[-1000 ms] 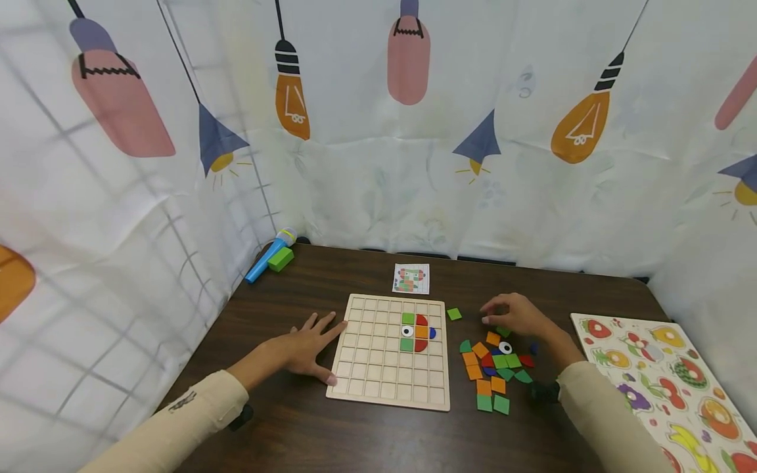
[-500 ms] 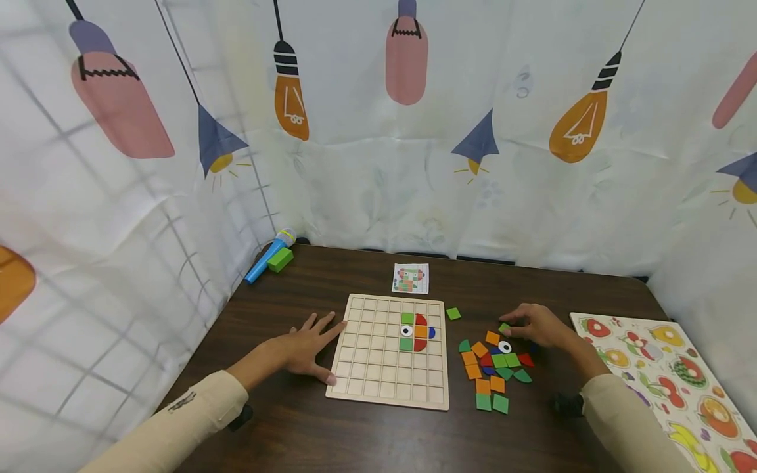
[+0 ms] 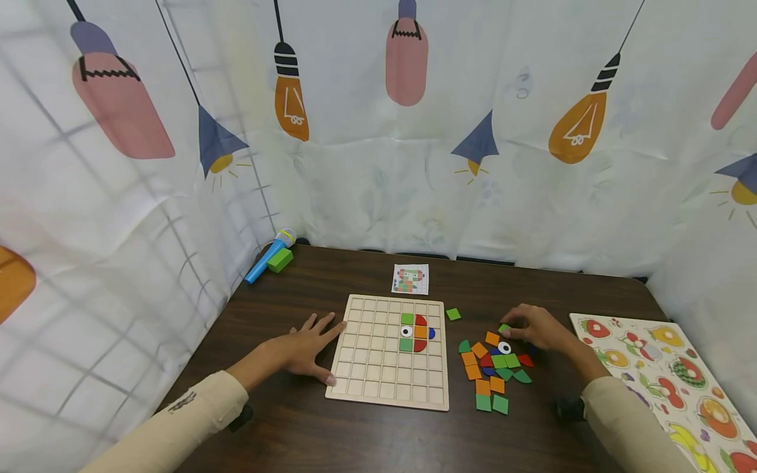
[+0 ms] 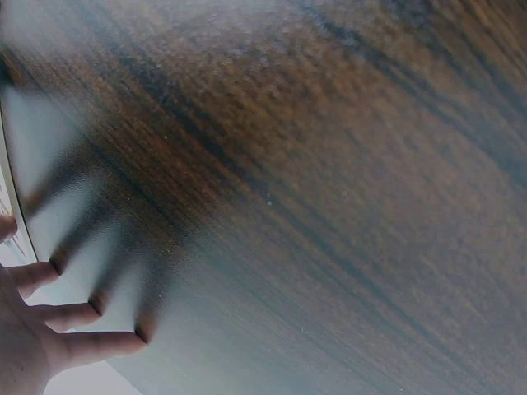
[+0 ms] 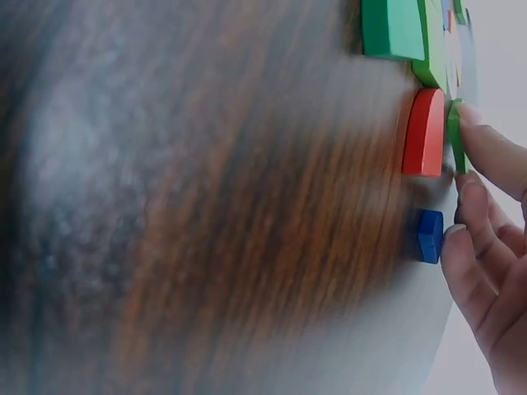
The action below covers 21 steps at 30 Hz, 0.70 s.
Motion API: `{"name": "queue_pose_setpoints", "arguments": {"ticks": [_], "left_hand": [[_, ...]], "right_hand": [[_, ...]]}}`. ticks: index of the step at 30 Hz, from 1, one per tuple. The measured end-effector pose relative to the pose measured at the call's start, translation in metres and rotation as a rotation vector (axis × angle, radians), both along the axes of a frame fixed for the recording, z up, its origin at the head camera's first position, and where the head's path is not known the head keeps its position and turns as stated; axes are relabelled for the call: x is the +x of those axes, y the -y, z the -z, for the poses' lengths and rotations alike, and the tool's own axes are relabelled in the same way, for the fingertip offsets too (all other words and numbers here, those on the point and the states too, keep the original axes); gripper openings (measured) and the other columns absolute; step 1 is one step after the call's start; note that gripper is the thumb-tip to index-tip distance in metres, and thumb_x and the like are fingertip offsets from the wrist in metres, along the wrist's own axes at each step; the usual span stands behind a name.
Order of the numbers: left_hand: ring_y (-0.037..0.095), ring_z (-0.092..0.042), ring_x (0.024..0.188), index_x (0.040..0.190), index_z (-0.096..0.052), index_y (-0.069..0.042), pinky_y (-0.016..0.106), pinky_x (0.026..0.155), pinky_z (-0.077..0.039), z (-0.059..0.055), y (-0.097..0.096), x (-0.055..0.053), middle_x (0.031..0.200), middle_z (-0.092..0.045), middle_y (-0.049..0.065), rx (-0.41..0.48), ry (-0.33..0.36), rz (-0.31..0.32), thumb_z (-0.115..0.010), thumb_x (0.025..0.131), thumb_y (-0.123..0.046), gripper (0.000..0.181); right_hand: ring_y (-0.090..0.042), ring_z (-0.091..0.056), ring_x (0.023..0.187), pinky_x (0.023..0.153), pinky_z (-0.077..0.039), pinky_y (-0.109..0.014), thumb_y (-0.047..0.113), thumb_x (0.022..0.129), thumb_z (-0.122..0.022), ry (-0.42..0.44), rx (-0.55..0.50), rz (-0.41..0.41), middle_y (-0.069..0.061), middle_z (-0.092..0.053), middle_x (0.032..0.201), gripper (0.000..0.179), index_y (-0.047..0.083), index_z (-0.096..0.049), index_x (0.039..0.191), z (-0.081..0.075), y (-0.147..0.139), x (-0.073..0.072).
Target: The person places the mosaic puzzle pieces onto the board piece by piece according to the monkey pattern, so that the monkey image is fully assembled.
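My left hand (image 3: 307,349) is spread flat, its thumb and a fingertip on the left edge of the gridded wooden board (image 3: 372,374). In the left wrist view its fingers (image 4: 99,344) stand straight against the table. Several tiles sit in the board's grid, among them an orange square (image 3: 420,332) between red pieces and a white eye tile (image 3: 406,332). My right hand (image 3: 535,325) pinches a green tile (image 5: 456,136) between thumb and fingers, at the far side of the loose pile. Close to those fingers lie a red rounded piece (image 5: 425,132) and a small blue piece (image 5: 429,236).
Loose orange tiles (image 3: 472,372), green tiles (image 3: 499,403) and another eye tile (image 3: 504,347) lie right of the board. A lone green tile (image 3: 453,314) and a pattern card (image 3: 411,279) are farther back. A fruit puzzle board (image 3: 668,381), toy microphone (image 3: 271,256) and green block (image 3: 280,260) flank them.
My right hand has moved right and slightly nearer, its fingers coming onto a green tile and pinching it. Over the last half second it barely moves. My left hand stays on the board's edge.
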<state>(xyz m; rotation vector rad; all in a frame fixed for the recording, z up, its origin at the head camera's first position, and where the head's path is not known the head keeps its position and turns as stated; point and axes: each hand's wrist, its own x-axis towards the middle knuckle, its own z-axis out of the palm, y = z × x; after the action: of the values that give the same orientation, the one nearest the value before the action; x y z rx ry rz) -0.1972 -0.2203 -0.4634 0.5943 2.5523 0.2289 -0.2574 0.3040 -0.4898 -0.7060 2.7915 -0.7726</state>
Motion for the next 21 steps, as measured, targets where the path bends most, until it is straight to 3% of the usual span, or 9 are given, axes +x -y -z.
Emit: {"name": "queue_pose_setpoints", "arguments": {"ticks": [8,14,21], "left_hand": [[0.054,-0.008,0.151,0.163,-0.011,-0.024,0.079,0.105,-0.025,0.000,0.001,0.000,0.169,-0.003,0.016,-0.007,0.001,-0.006,-0.071,0.078,-0.071,0.115],[0.054,-0.008,0.150,0.163,-0.011,-0.023,0.079,0.105,-0.025,0.001,0.001,0.001,0.169,-0.003,0.017,0.000,0.001,-0.003,-0.071,0.078,-0.071,0.115],[0.054,-0.007,0.151,0.163,-0.011,-0.023,0.079,0.105,-0.025,0.002,0.001,0.001,0.169,-0.003,0.017,0.004,-0.001,-0.004,-0.071,0.077,-0.071,0.115]], "right_hand": [[-0.009,-0.056,0.062,0.056,-0.053,-0.029,0.015,0.096,-0.069,0.106,-0.122,-0.021,-0.003,-0.059,0.089,0.020,0.006,-0.059,0.111,-0.002,0.008,-0.001],[-0.010,-0.056,0.059,0.057,-0.052,-0.029,0.019,0.098,-0.066,0.082,-0.130,-0.039,-0.001,-0.061,0.085,0.021,0.007,-0.061,0.116,-0.007,0.029,-0.004],[-0.013,-0.056,0.067,0.059,-0.051,-0.027,0.023,0.098,-0.068,0.056,-0.152,-0.052,0.001,-0.062,0.088,0.022,0.010,-0.065,0.115,-0.018,0.075,-0.011]]}}
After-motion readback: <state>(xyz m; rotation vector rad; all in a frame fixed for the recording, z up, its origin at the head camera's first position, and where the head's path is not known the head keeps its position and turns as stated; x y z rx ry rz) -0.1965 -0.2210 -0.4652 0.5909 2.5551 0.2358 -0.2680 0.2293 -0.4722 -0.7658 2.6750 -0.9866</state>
